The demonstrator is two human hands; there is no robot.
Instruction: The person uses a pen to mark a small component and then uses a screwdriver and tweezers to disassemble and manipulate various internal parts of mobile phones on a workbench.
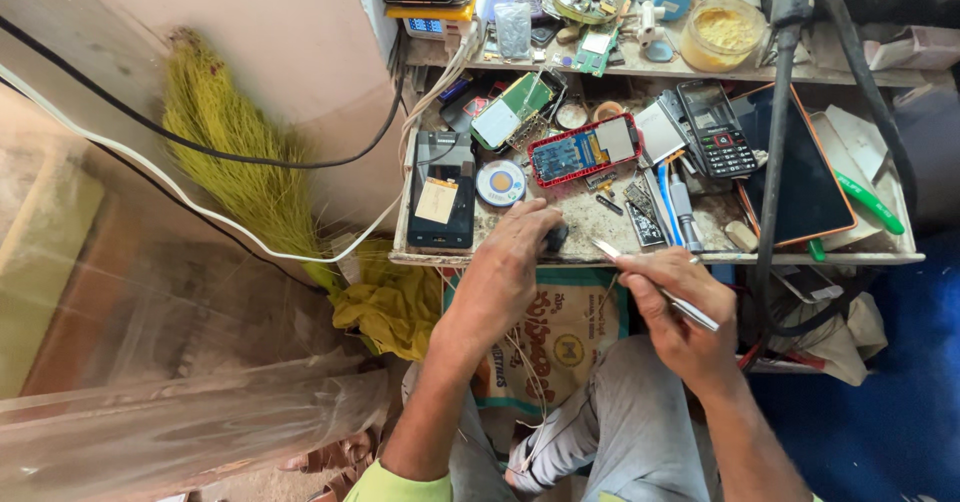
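Tweezers (655,287) — slim, stiff steel, light and a bit slippery — sit pinched in the right hand (685,317), fingers closed round the middle of the shaft, the fine tips pointing left toward the tray's front edge (660,258). Best held mid-shaft, I'd judge, since those points bend easily. Over on the left hand (510,262), fingers curl down on a small dark part (556,237) at the tray's front — pressed against it, though how firmly it's gripped I can't tell. Just behind sits a red-framed circuit board (585,150), with a keypad phone (715,127) further right.
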